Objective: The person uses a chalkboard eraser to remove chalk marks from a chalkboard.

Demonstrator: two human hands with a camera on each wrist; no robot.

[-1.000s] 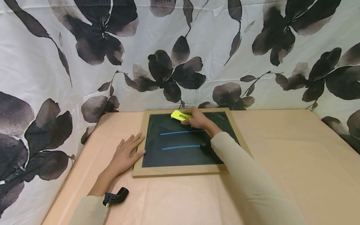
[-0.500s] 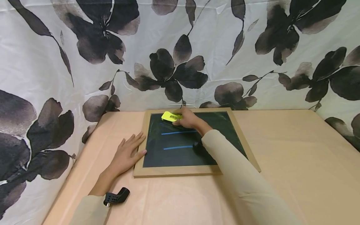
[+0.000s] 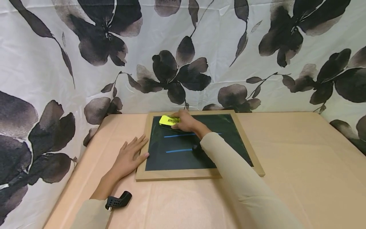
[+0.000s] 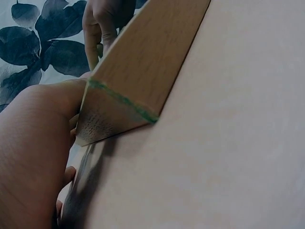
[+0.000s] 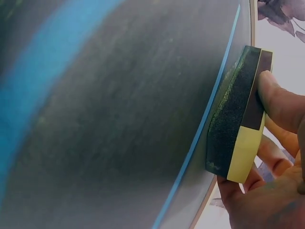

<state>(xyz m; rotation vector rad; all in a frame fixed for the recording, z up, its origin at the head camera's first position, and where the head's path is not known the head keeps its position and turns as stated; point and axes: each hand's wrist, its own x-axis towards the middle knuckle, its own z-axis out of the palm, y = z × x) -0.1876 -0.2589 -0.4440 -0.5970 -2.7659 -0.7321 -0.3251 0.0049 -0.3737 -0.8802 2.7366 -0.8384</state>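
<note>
Probably light, soft beneath and firmer on top, the eraser (image 3: 168, 121) sat toward the far left of the chalkboard (image 3: 177, 162), the right hand's grip (image 3: 188, 122) sensibly pinching its sides, while the left hand (image 3: 128, 156) touched the frame (image 3: 177, 175) straight-fingered.

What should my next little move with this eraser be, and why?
Probably slide the eraser toward you onto the upper blue line: your right hand holds it just beyond that line, while your left hand touches the wooden frame.
</note>
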